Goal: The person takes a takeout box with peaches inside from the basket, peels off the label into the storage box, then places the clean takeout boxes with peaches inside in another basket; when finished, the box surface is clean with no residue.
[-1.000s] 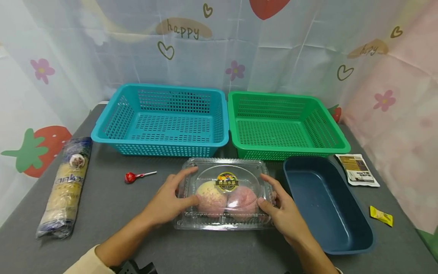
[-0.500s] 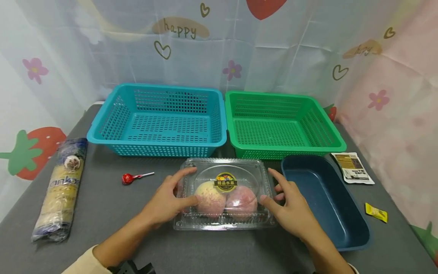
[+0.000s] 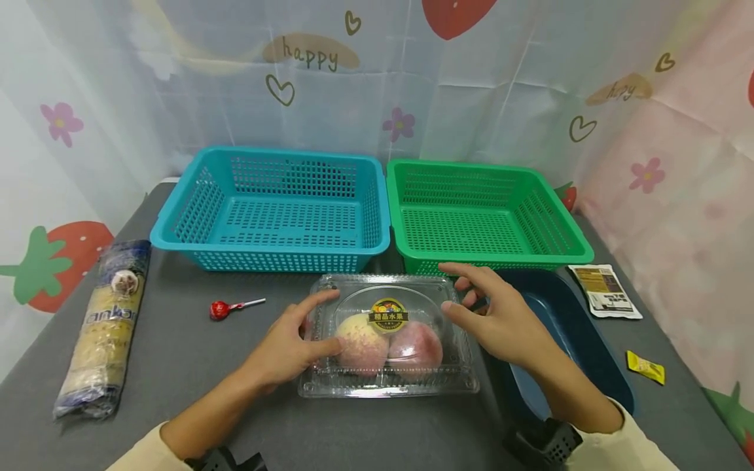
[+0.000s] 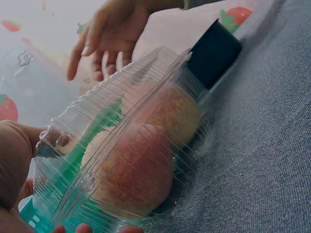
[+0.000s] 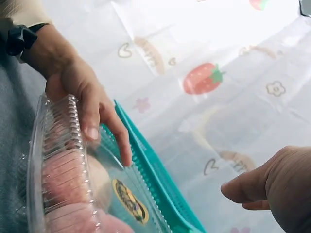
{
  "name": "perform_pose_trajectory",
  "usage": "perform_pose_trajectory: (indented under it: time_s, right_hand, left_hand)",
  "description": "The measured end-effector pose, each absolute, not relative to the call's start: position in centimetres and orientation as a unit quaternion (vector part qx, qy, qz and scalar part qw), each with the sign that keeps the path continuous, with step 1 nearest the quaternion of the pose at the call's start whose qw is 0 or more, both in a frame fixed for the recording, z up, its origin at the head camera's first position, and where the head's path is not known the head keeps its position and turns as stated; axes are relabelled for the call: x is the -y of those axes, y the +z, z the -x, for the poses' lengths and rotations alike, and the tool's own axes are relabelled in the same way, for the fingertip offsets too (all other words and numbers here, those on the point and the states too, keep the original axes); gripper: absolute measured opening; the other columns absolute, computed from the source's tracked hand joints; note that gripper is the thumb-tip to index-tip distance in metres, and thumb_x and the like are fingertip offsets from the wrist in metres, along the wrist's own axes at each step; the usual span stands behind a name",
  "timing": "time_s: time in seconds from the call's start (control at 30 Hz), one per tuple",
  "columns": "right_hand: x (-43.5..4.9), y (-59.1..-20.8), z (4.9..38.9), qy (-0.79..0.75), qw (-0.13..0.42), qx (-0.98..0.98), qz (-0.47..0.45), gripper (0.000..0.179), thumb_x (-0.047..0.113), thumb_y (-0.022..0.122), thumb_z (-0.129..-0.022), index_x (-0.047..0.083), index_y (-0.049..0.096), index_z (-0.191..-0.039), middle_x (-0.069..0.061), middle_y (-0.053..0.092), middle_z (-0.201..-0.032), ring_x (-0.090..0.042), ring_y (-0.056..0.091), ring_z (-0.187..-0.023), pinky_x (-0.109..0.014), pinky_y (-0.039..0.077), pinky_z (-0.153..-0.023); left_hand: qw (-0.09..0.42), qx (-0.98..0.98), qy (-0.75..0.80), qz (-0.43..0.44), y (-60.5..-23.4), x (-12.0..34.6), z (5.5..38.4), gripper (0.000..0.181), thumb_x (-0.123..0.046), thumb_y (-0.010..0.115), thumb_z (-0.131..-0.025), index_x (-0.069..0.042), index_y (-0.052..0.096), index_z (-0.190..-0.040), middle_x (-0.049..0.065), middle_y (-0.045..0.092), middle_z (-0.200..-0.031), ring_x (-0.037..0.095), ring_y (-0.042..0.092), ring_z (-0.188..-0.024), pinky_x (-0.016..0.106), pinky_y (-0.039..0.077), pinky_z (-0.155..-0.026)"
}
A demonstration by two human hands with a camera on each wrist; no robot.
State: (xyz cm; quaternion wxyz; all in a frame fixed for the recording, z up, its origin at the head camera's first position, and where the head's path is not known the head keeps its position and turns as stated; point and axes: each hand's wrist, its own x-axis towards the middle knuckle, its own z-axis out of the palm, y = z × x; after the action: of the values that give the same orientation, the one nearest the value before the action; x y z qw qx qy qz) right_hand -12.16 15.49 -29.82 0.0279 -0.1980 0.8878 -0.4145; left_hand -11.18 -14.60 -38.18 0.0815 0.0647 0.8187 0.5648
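A transparent plastic clamshell fruit box (image 3: 385,379) lies on the grey table with peaches (image 3: 415,347) inside and a black and gold label on its lid. My left hand (image 3: 294,343) holds the box's left side, thumb and index finger lying on the lid, other fingers down along the side. In the left wrist view, peaches (image 4: 136,170) show through the ridged wall. Raised off the box, my right hand (image 3: 501,314) hovers above its right edge and the blue tub, fingers loosely bent with nothing in them. The right wrist view shows its thumb (image 5: 243,187) apart from the box.
Behind the box stand a blue basket (image 3: 271,248) and a green basket (image 3: 495,258). A dark blue tub (image 3: 595,353) is at right, near a sachet (image 3: 607,291) and a yellow candy (image 3: 645,367). Leftward lie a lollipop (image 3: 220,310) and a wrapped noodle pack (image 3: 106,327).
My right hand has let go of the box's right side and risen up and to the right, over the tub. My left hand and the box have stayed in place.
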Motion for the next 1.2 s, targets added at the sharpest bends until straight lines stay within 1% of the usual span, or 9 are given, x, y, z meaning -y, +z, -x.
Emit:
perform_pose_trajectory:
  time_s: [0.23, 0.43, 0.5, 0.67, 0.83, 0.93, 1.1, 1.2]
  right_hand:
    - [-13.5, -30.0, 13.8, -0.425, 0.046, -0.873, 0.233, 0.043, 0.014, 0.065, -0.094, 0.011, 0.055, -0.135, -0.009, 0.051, -0.103, -0.022, 0.046, -0.080, -0.037, 0.040, -0.065]
    - [-12.1, -31.0, 14.8, -0.404, 0.057, -0.878, 0.251, 0.036, 0.012, 0.067, -0.092, 0.009, 0.061, -0.128, -0.005, 0.057, -0.101, -0.020, 0.049, -0.076, -0.036, 0.043, -0.063]
    - [-11.8, -31.3, 15.1, -0.401, 0.064, -0.879, 0.249, 0.035, 0.010, 0.067, -0.091, 0.008, 0.063, -0.126, -0.005, 0.058, -0.100, -0.020, 0.050, -0.075, -0.035, 0.044, -0.062]
    - [-10.9, -32.2, 15.7, -0.396, 0.076, -0.882, 0.243, 0.033, 0.006, 0.068, -0.089, 0.006, 0.065, -0.123, -0.005, 0.059, -0.097, -0.020, 0.051, -0.067, -0.032, 0.043, -0.055]
    - [-10.1, -32.7, 15.9, -0.379, 0.084, -0.893, 0.226, 0.032, 0.004, 0.066, -0.089, 0.005, 0.066, -0.121, -0.004, 0.060, -0.094, -0.016, 0.051, -0.059, -0.030, 0.042, -0.048]
    - [-9.6, -32.8, 15.9, -0.366, 0.086, -0.902, 0.213, 0.032, 0.004, 0.066, -0.089, 0.005, 0.066, -0.121, -0.003, 0.061, -0.092, -0.013, 0.051, -0.058, -0.030, 0.042, -0.048]
    - [-8.9, -32.7, 15.9, -0.338, 0.078, -0.916, 0.202, 0.031, 0.006, 0.067, -0.089, 0.006, 0.067, -0.120, 0.000, 0.063, -0.089, -0.012, 0.050, -0.057, -0.030, 0.041, -0.052]
    - [-8.5, -32.7, 15.9, -0.330, 0.072, -0.921, 0.195, 0.029, 0.008, 0.068, -0.089, 0.005, 0.068, -0.118, 0.001, 0.064, -0.087, -0.012, 0.054, -0.061, -0.030, 0.042, -0.056]
  left_hand:
    - [0.085, -0.814, 0.571, -0.065, -38.2, 14.6, 11.1, 0.072, -0.015, 0.081, -0.075, -0.023, 0.051, -0.140, 0.014, 0.039, -0.090, 0.023, 0.049, -0.061, 0.033, 0.044, -0.050]
    - [0.079, -0.816, 0.566, -0.084, -38.3, 14.6, 11.1, 0.071, -0.015, 0.080, -0.074, -0.022, 0.052, -0.139, 0.013, 0.042, -0.085, 0.021, 0.046, -0.061, 0.031, 0.041, -0.048]
    - [0.078, -0.818, 0.563, -0.083, -38.3, 14.6, 11.2, 0.071, -0.017, 0.080, -0.074, -0.022, 0.053, -0.139, 0.013, 0.042, -0.085, 0.021, 0.045, -0.063, 0.031, 0.040, -0.048]
    - [0.083, -0.820, 0.561, -0.079, -38.3, 14.5, 11.2, 0.071, -0.018, 0.080, -0.074, -0.023, 0.053, -0.139, 0.014, 0.041, -0.089, 0.022, 0.048, -0.063, 0.032, 0.041, -0.050]
    - [0.083, -0.818, 0.563, -0.081, -38.3, 14.5, 11.3, 0.071, -0.018, 0.081, -0.074, -0.023, 0.053, -0.139, 0.013, 0.041, -0.088, 0.021, 0.048, -0.061, 0.031, 0.041, -0.049]
    - [0.083, -0.817, 0.565, -0.084, -38.3, 14.6, 11.3, 0.071, -0.018, 0.081, -0.074, -0.022, 0.052, -0.139, 0.013, 0.040, -0.088, 0.021, 0.048, -0.060, 0.030, 0.041, -0.048]
    - [0.085, -0.815, 0.566, -0.088, -38.3, 14.8, 11.4, 0.072, -0.017, 0.080, -0.074, -0.021, 0.051, -0.140, 0.013, 0.042, -0.086, 0.020, 0.046, -0.061, 0.029, 0.040, -0.047]
    - [0.085, -0.813, 0.568, -0.093, -38.3, 14.9, 11.4, 0.072, -0.017, 0.080, -0.075, -0.021, 0.051, -0.141, 0.013, 0.043, -0.084, 0.020, 0.048, -0.059, 0.029, 0.040, -0.046]
